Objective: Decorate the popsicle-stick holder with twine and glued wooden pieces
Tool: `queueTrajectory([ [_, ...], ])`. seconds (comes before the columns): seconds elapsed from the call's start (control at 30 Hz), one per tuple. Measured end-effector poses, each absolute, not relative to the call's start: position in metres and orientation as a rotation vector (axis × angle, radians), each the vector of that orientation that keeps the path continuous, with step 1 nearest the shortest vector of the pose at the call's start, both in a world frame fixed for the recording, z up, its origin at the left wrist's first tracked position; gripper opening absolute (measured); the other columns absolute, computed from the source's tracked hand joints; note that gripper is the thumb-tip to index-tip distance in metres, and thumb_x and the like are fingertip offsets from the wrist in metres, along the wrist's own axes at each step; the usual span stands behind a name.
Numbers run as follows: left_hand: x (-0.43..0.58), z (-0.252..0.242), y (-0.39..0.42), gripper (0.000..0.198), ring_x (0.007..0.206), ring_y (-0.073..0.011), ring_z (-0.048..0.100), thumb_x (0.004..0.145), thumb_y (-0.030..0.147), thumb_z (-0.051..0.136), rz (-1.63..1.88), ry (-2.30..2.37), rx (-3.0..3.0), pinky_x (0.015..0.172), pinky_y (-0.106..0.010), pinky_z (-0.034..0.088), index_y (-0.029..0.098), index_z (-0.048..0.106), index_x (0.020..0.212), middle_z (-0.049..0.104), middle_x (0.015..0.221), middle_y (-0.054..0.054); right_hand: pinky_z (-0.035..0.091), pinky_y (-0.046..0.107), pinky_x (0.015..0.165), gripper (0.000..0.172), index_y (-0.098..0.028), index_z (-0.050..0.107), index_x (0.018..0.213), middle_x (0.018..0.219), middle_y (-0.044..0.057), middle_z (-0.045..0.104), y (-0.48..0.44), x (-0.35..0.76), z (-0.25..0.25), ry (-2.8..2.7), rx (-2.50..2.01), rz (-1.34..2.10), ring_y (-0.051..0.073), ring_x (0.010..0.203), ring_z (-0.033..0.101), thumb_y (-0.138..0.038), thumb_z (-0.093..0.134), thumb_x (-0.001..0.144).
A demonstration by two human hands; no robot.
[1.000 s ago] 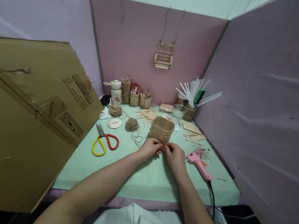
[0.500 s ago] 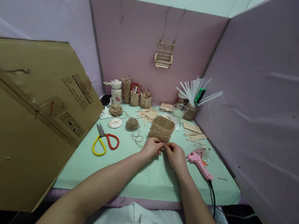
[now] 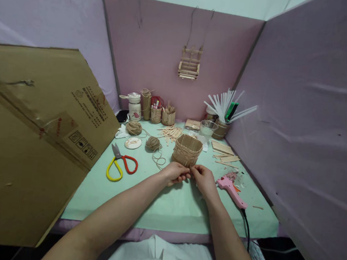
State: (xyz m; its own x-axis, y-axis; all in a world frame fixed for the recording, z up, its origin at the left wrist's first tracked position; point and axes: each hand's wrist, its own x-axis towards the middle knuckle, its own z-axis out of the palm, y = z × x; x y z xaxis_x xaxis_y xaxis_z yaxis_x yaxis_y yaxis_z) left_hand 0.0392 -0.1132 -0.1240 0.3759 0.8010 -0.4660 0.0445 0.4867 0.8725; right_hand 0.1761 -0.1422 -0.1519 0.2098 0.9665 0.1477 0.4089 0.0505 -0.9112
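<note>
A small basket of wooden sticks wound with twine (image 3: 187,149) stands upright on the green table top (image 3: 166,203). My left hand (image 3: 175,173) and my right hand (image 3: 203,179) meet just in front of its lower edge. Both hands are closed in a pinch, fingertips nearly touching each other. What they pinch is too small to make out; it looks like a thin strand at the basket's base. A loose loop of twine (image 3: 158,159) lies to the left, leading to a small twine ball (image 3: 153,143).
Yellow-and-red scissors (image 3: 120,164) lie left of my hands, a pink glue gun (image 3: 231,191) with a black cord to the right. Loose sticks (image 3: 224,153), jars, a cup of white rods (image 3: 224,110) crowd the back. A cardboard sheet (image 3: 32,132) leans at the left.
Both hands have stayed in front of the basket with only slight finger shifts. The view has drifted a little.
</note>
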Motion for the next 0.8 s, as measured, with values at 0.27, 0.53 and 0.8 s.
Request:
queueTrajectory([
  [0.27,0.044,-0.128,-0.113,0.021,0.04,0.0004,0.041,0.086,0.015,0.061,0.615,1.076,0.947,0.039,-0.012,0.029,0.01,0.059,0.066,0.058,0.057,0.0,0.038,0.025,0.05,0.033,-0.015,0.067,0.074,0.056,0.003,0.063,-0.144,0.174,-0.15,-1.321,-1.504,0.737,0.016,0.051,0.052,-0.045,0.053,0.075],
  [0.53,0.049,-0.128,-0.116,0.029,0.039,-0.0017,0.039,0.081,0.027,0.069,0.655,1.131,0.994,0.04,-0.015,0.026,0.012,0.054,0.062,0.051,0.05,0.003,0.041,0.028,0.056,0.037,-0.015,0.071,0.075,0.059,0.004,0.066,-0.146,0.173,-0.148,-1.395,-1.521,0.671,0.018,0.057,0.057,-0.043,0.047,0.079],
  [0.8,0.052,-0.125,-0.119,0.021,0.04,-0.0037,0.041,0.081,0.013,0.061,0.705,1.157,1.059,0.041,-0.017,0.027,0.014,0.053,0.061,0.048,0.046,0.004,0.043,0.033,0.076,0.022,-0.017,0.068,0.079,0.083,0.01,0.068,-0.16,0.17,-0.14,-1.486,-1.592,0.347,0.022,0.079,0.06,-0.03,0.05,0.079],
])
